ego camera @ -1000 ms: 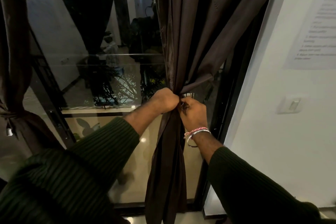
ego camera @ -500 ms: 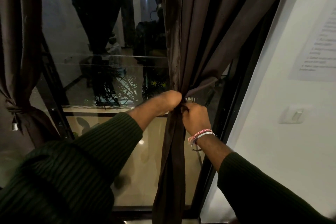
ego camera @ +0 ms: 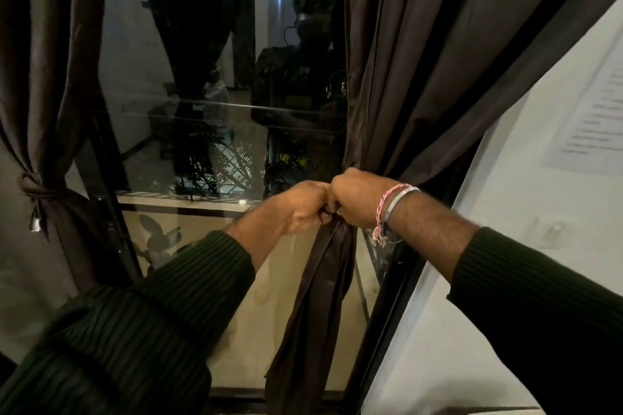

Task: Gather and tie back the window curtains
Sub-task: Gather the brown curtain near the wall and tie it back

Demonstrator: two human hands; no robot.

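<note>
the dark brown fabric curtain (ego camera: 397, 84) is bunched where the left hand (ego camera: 305, 207) and right hand (ego camera: 354, 200) both grasp it tightly, knuckles touching.

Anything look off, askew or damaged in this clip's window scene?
Nothing stands out. The left curtain is already tied back, its tie knotted and hanging slightly. Both hands, left and right, grip the gathered right curtain at its waist. The glass shows only reflections; no damage visible.
</note>
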